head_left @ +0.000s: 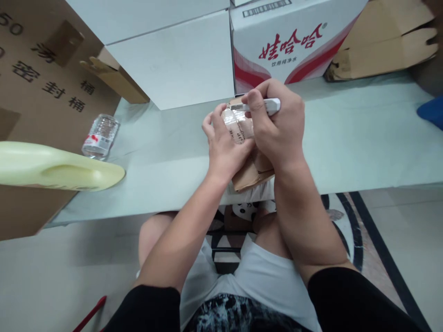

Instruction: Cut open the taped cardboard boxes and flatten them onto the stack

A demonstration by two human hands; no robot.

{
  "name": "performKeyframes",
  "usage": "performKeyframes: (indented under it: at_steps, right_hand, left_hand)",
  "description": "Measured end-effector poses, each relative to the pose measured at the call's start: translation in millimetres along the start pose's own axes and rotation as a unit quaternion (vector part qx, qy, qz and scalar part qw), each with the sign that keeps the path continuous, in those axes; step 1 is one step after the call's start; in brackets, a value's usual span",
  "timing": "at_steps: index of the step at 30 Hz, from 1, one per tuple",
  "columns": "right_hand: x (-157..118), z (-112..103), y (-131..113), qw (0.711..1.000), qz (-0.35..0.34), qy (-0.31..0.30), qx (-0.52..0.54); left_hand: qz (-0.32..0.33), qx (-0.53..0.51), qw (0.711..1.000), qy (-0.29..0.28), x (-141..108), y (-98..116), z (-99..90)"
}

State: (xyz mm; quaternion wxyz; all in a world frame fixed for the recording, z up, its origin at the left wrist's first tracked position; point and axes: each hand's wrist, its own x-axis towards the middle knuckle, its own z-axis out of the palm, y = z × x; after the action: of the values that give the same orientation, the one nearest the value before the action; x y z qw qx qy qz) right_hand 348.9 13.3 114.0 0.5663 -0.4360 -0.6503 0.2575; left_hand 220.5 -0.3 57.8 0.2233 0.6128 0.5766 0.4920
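At table edge [346,157], centre: L hand [224,147] wraps taped brown parcel [249,170], fingers closed on it. R hand [277,129] fisted round white cutter [266,106], long axis horizontal, tip pointing left, directly over parcel top. Both hands touching.

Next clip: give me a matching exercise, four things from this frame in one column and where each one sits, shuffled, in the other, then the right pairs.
Things:
1. white cutter
2. taped brown package
3. plastic water bottle
4. white carton with red print

Places:
A. lying on its side at the table's left end
B. gripped in the right hand
C. standing at the back of the table
D. steadied by the left hand at the near table edge

Pairs: 1-B, 2-D, 3-A, 4-C
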Motion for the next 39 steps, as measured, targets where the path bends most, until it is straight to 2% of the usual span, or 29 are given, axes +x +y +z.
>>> performKeyframes:
  at_steps: [6, 11, 18, 26, 33, 39]
  right_hand:
    - [-0.3, 2.7, 3.5, 0.995, -0.054, 0.026, -0.079]
    - [-0.6, 3.5, 9.0, 0.996, -0.059, -0.007, -0.073]
    - [-2.0, 2.0, 11.0, 0.997, -0.046, 0.026, -0.062]
    - [1.3, 1.9, 17.9, 0.995, -0.063, -0.023, -0.067]
    - [-2.5, 4.1, 14.6, 0.998, -0.047, 0.045, -0.02]
    - [-2.1, 6.0, 19.2, 0.997, -0.04, 0.061, 0.0]
  left_hand:
    - [-0.005, -0.004, 1.0, 0.013, -1.6, 3.9, 6.4]
    - [-0.022, -0.021, 0.999, 0.016, -2.8, 5.7, 7.4]
    - [0.0, -0.015, 1.0, 0.02, -1.0, 4.9, 7.6]
    - [-0.025, -0.008, 0.999, 0.026, -0.8, 7.9, 9.3]
    - [-0.033, 0.005, 0.999, 0.041, -1.6, 12.8, 8.1]
    - [-0.046, -0.002, 0.997, 0.056, -1.8, 14.4, 6.8]
